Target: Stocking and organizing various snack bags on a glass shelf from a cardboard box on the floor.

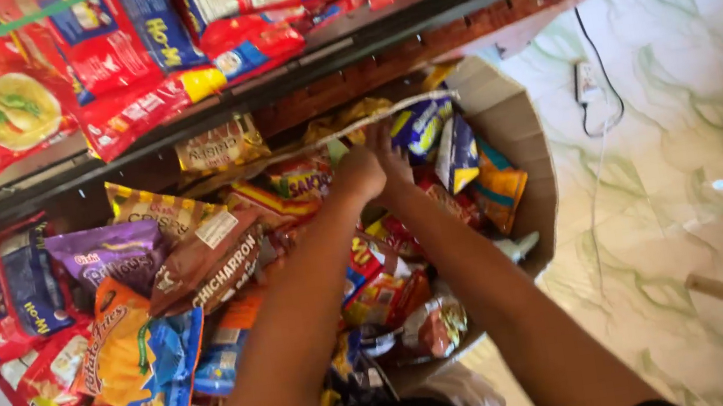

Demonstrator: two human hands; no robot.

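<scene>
Presently, both the left hand (358, 175) and right hand (394, 163) reach among snack packets (454, 154) in the cardboard box (510, 121), finger state indiscernible.

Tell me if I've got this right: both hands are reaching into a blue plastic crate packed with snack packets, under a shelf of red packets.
Not quite. The left hand and right hand reach into a brown cardboard box, not a blue plastic crate. The head view shows it. It is packed with snack packets, under a shelf of red packets.
</scene>
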